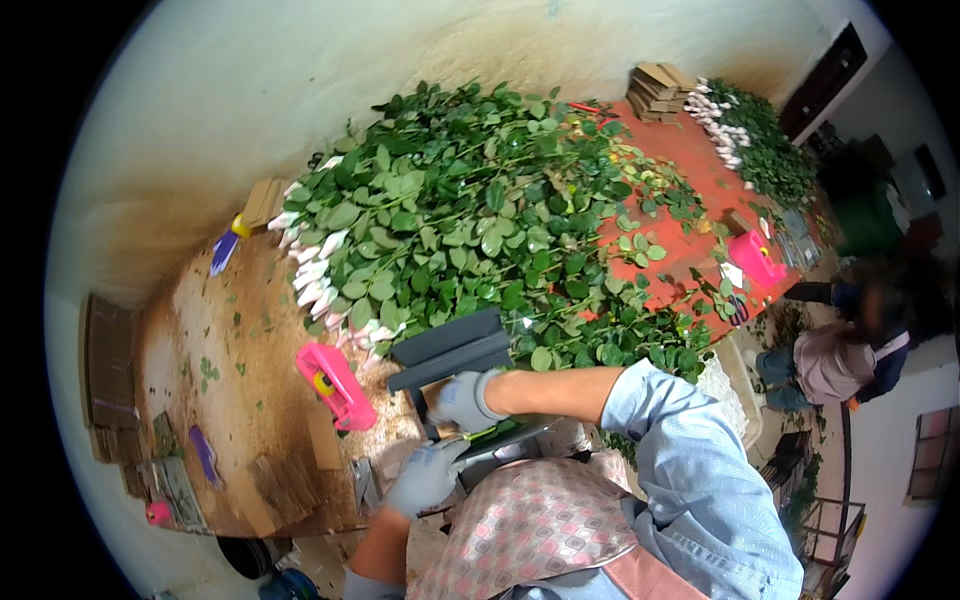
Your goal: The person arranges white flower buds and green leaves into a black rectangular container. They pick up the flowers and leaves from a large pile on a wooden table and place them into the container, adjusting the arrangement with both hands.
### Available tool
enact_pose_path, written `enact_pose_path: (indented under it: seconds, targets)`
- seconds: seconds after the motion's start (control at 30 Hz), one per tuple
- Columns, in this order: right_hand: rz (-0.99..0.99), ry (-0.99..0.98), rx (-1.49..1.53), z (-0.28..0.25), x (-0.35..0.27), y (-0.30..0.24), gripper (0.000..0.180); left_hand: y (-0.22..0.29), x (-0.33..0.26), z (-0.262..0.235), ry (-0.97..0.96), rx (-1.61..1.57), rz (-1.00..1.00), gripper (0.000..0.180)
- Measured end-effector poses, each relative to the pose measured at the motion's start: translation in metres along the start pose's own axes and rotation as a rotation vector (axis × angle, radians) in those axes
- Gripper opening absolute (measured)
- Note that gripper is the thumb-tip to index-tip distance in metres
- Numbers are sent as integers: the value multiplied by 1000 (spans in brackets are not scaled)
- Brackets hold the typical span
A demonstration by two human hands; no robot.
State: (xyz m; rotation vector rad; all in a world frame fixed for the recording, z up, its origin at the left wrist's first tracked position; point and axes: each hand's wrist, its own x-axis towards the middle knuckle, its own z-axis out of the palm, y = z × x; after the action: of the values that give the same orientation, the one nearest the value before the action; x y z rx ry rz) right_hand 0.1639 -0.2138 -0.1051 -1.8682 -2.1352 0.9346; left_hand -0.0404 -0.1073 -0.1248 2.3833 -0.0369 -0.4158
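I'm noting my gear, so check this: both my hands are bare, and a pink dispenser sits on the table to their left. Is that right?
Not bare: the head view shows grey gloves on the left hand and the right hand. A pink dispenser does sit on the table to their left.

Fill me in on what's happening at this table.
A person in gray gloves is working at a dark stand. The right hand is at the stand, by some cardboard; the left hand is nearer the body, its grip unclear. A pink dispenser rests to the left on the table. Beyond the stand lies a big heap of leafy stems. Another person is off to the right.
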Motion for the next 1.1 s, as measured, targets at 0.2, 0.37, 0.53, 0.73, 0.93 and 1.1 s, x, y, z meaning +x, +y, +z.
enact_pose_path:
  seconds: [0.2,0.37,0.53,0.73,0.93,1.1]
  targets:
    - [149,859,5,-128,38,88,26,6,0,0,-16,-12,-21,40]
    - [569,921,-66,-202,46,181,49,-6,1,8,-19,19,-1,40]
    - [827,580,-330,-176,56,225,44,-4,-1,8,18,36,6,39]
    - [786,416,-616,-194,15,182,28,14,5,-6,-15,-27,-50,37]
    - [411,735,-903,-250,-67,104,24,16,3,-8,22,9,-18,37]
    - [250,657,-772,-182,-131,20,23,4,-12,9,82,-30,-84,35]
